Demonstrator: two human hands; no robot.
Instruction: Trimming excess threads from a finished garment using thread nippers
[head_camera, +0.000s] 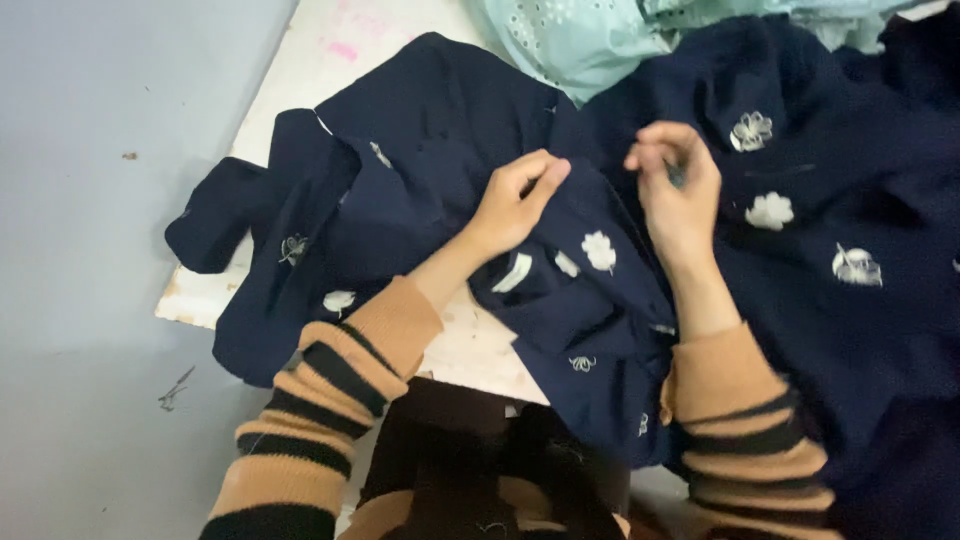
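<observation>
A dark navy garment (440, 150) with small white embroidered flowers lies rumpled over a white board (300, 80). My left hand (515, 200) pinches a fold of the navy fabric near the middle, fingers curled on the cloth. My right hand (675, 190) is closed, with thumb and fingers pressed together just above the fabric; it seems to pinch something small, and I cannot make out what. Both arms wear tan sleeves with black stripes. White flower motifs (768, 210) show on the cloth to the right of my right hand.
A pale mint-green lacy cloth (575, 35) lies at the top beyond the navy garment. The white board's edge (190, 300) ends at the left over a grey floor (90, 200). More navy fabric (880, 300) piles up at the right.
</observation>
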